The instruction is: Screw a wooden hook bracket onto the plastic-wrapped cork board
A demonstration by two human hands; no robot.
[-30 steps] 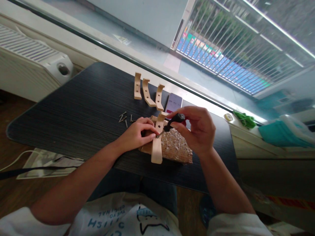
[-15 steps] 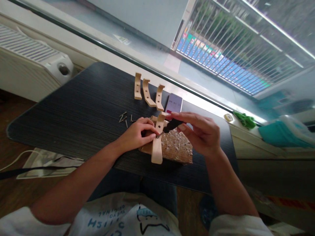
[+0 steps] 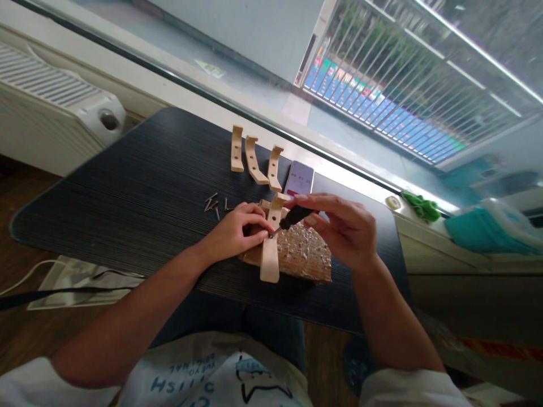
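1. Right grip (image 3: 345, 225) grasps a screwdriver (image 3: 296, 215) by its dark handle, thumb and outstretched fingers pinching the back part lightly. Left grip (image 3: 237, 229) has thumb and index fingertip against a wooden hook (image 3: 270, 263); whether it clasps the hook, or a screw at the hole, is not clear.
2. That wooden hook lies across a brown, rough-topped block (image 3: 305, 254) on the desk (image 3: 127, 186), its bent end at the far side and its broad end reaching past the block's near edge.
3. Work on this hook looks partway along: the screwdriver's tip is at the lower hole, probably on a screw too small to make out. The upper hole shows dark, with no screw standing in it, so it seems left to do.
4. Three more wooden hooks (image 3: 253, 161) lie near one another farther back, their holes without visible screws. Several loose screws (image 3: 212, 202) lie just beyond the left grip; both groups look unused so far.
5. Right forearm rises from the lower right, hand beside the block, screwdriver slanting down leftward. Left forearm reaches in from the lower left, hand low, fingers bent.
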